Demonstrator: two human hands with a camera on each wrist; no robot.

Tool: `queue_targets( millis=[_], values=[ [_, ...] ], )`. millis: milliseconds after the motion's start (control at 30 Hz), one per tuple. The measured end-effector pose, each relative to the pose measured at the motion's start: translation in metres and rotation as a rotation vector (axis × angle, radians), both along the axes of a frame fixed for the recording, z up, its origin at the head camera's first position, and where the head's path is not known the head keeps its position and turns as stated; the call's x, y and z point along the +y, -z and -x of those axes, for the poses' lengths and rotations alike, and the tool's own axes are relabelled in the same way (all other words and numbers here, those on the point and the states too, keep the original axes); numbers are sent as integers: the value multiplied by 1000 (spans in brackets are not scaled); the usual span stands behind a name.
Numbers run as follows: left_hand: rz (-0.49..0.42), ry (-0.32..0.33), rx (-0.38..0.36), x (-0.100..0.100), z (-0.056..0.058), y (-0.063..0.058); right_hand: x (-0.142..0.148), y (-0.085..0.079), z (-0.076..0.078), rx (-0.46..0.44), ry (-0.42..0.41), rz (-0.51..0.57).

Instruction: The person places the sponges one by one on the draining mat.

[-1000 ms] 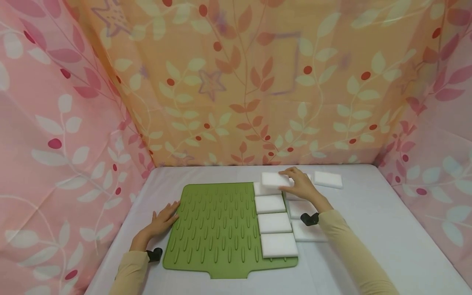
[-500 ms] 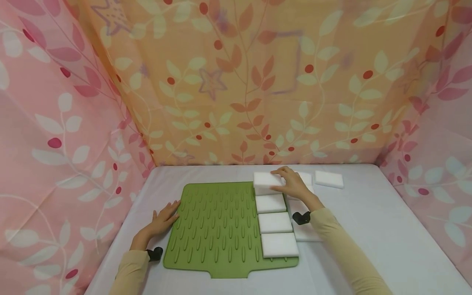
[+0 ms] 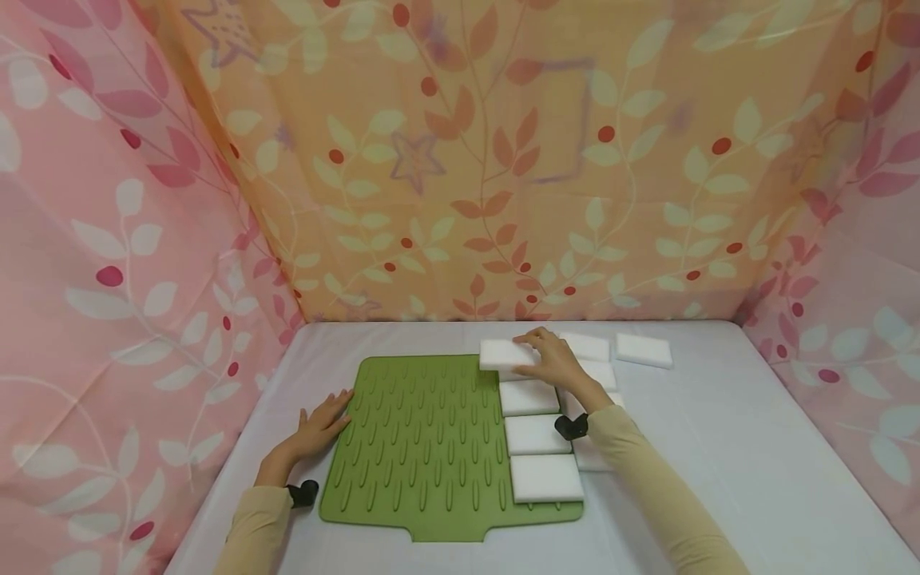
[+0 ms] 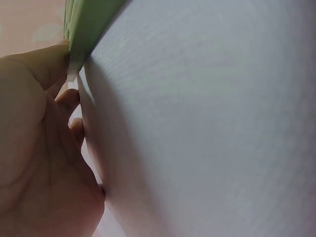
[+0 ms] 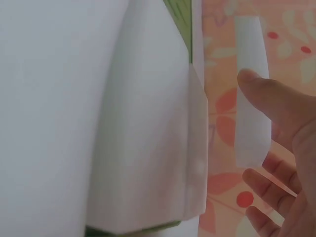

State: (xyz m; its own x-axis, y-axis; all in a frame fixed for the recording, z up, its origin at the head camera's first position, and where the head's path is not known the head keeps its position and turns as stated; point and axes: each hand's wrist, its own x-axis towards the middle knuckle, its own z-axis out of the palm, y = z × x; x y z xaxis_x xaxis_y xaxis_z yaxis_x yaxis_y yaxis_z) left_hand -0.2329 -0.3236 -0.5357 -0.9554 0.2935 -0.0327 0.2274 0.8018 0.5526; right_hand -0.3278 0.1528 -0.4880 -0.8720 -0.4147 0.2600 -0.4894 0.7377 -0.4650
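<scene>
My right hand (image 3: 553,363) pinches a white sponge (image 3: 496,354) between thumb and fingers, above the far right part of a green mat (image 3: 417,447) with raised oval ridges. In the right wrist view the held sponge (image 5: 253,123) appears edge-on, lifted clear of the surface. A column of white sponges (image 3: 548,479) lies along the mat's right side; the farthest is partly hidden beneath the held one. My left hand (image 3: 316,431) rests at the mat's left edge with fingers extended. In the left wrist view, the thumb touches the mat's edge (image 4: 91,29).
More white sponges (image 3: 584,346) lie right of the mat, partly covered by my right arm. One sponge (image 3: 643,350) sits apart at the back right. A white cloth (image 3: 719,447) covers the table, and patterned curtains (image 3: 503,160) stand behind and at both sides.
My right hand has moved left with the sponge, from over the mat's far right corner to slightly inward of the column. The left hand has stayed in place.
</scene>
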Motion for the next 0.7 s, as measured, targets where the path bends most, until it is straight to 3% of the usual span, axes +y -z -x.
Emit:
queue_targets(
  millis=[400,700],
  values=[
    [-18,0,-17,1,-2,-2,-27,2,1,47,-9,-27],
    [-11,2,-25,1,-1,-3,-48,3,1,15,3,-78]
  ],
)
